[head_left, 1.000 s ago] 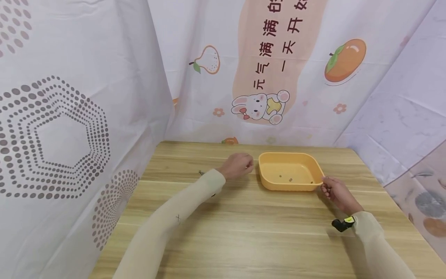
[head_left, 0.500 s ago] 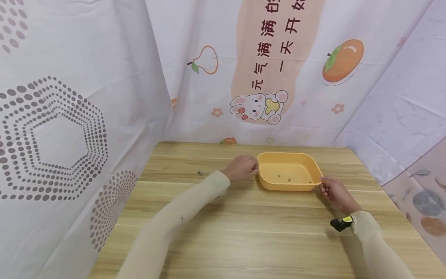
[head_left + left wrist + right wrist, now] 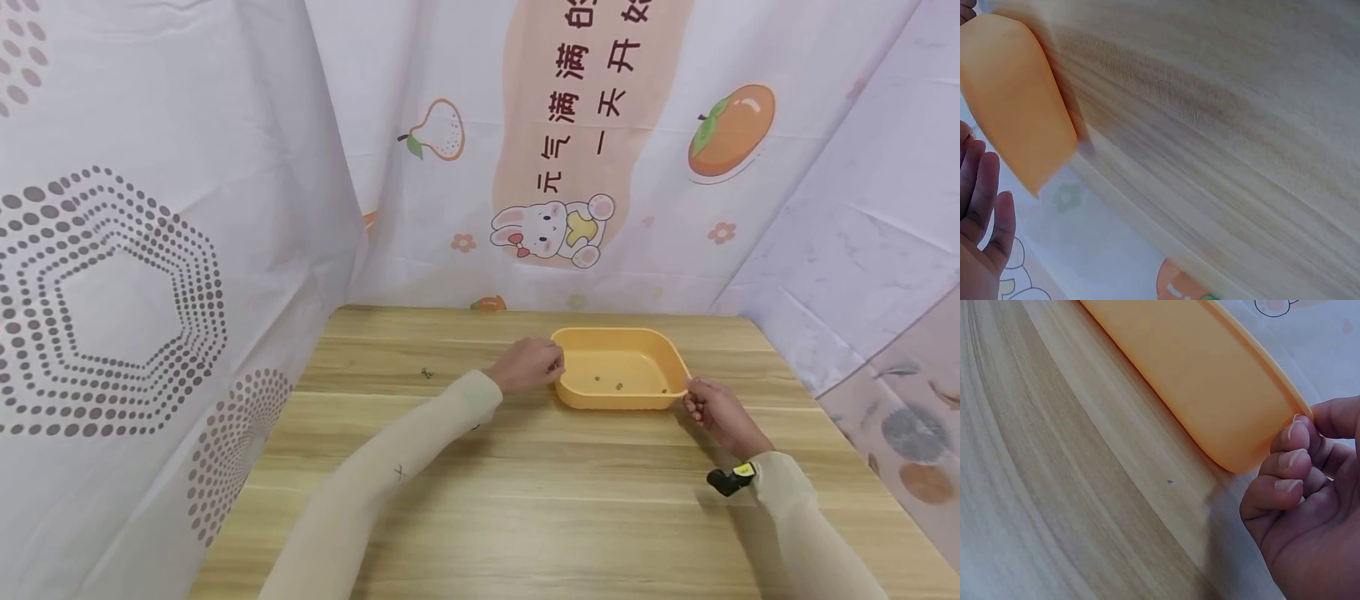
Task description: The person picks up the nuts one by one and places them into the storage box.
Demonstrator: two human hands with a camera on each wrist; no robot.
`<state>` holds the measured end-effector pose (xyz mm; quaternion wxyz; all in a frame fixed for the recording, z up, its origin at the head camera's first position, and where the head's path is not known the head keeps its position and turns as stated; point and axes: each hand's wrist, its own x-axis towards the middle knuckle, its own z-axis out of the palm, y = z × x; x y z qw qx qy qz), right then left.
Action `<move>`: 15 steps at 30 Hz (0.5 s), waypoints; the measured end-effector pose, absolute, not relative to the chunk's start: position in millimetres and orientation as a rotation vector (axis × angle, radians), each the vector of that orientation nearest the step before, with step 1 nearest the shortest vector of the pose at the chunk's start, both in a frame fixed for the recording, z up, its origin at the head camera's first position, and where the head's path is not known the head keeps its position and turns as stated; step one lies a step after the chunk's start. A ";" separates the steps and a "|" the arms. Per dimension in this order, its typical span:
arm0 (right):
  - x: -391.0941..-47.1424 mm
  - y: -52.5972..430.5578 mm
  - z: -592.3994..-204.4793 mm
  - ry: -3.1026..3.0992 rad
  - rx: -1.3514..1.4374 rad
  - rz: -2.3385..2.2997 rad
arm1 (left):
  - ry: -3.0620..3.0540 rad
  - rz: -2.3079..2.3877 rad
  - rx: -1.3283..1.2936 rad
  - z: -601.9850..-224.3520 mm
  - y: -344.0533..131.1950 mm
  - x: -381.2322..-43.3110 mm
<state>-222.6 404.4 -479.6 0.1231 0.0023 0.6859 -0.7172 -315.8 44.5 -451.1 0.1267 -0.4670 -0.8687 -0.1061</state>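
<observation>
A shallow yellow-orange plastic tray [image 3: 615, 402] stands toward the back of the table, with several tiny metal pieces [image 3: 619, 386] on its floor. My right hand [image 3: 722, 414] pinches the tray's near right corner; in the right wrist view the thumb and curled index finger [image 3: 1297, 434] meet on its rim. At the left rim, my left hand [image 3: 528, 365] reaches over the tray's edge with curled fingers. Thumb and fingertip [image 3: 965, 131] come together at the edge of the left wrist view, round what looks like a tiny metal piece, mostly hidden.
More tiny metal pieces [image 3: 427, 373] lie in a small cluster on the wooden table [image 3: 540, 517], left of the tray. Printed white curtains [image 3: 420, 208] hang behind the table and along both sides.
My left hand has moved right, from beside the tray to over its left rim. My right hand keeps its hold on the tray corner; the whole view has shifted slightly.
</observation>
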 end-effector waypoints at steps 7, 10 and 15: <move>-221.6 402.4 -479.4 2.004 0.018 -2.091 | -2.533 -0.329 -1.389 -455.4 46.4 -314.1; -221.2 401.7 -479.5 1.999 0.013 -2.098 | -2.542 -0.340 -1.394 -456.4 46.2 -314.5; -221.0 401.6 -480.3 1.998 0.006 -2.104 | -2.553 -0.337 -1.391 -457.9 46.6 -314.6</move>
